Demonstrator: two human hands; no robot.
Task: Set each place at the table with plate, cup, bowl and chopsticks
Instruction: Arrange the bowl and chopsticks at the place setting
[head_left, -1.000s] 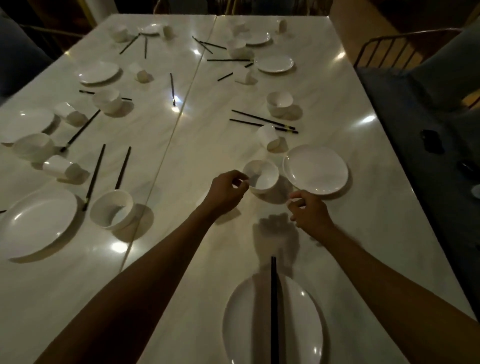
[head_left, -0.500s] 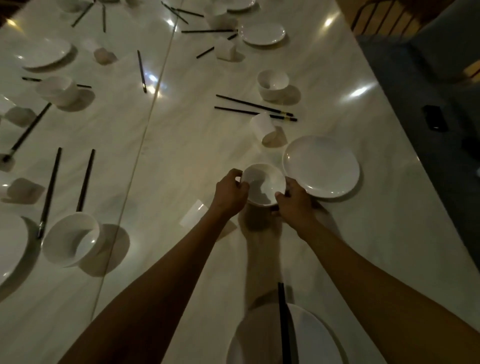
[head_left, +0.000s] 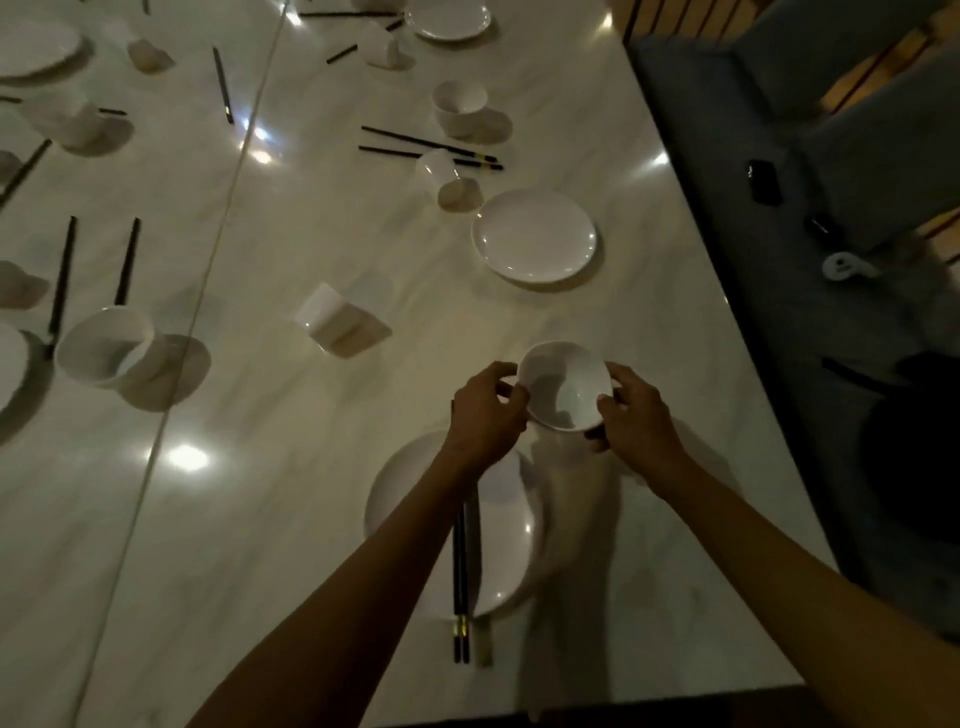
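Observation:
A small white bowl (head_left: 566, 384) is held between both hands above the table, just beyond the near plate. My left hand (head_left: 485, 415) grips its left rim and my right hand (head_left: 631, 415) grips its right rim. The near white plate (head_left: 506, 551) lies under my left forearm, and a pair of black chopsticks (head_left: 461, 582) rests across it. A white cup (head_left: 324, 314) lies on its side to the left. Another plate (head_left: 535, 236) sits further back.
The marble table (head_left: 291, 467) carries more scattered bowls (head_left: 104, 345), tipped cups (head_left: 439, 169), plates (head_left: 447, 18) and chopsticks (head_left: 426, 148). A seam (head_left: 208, 270) runs between two tabletops. The right table edge borders a dark blue seat (head_left: 810, 312) with small items on it.
Both hands took hold of the bowl and carried it toward me, away from the far plate to just beyond the near plate. The camera tilted down and nearer.

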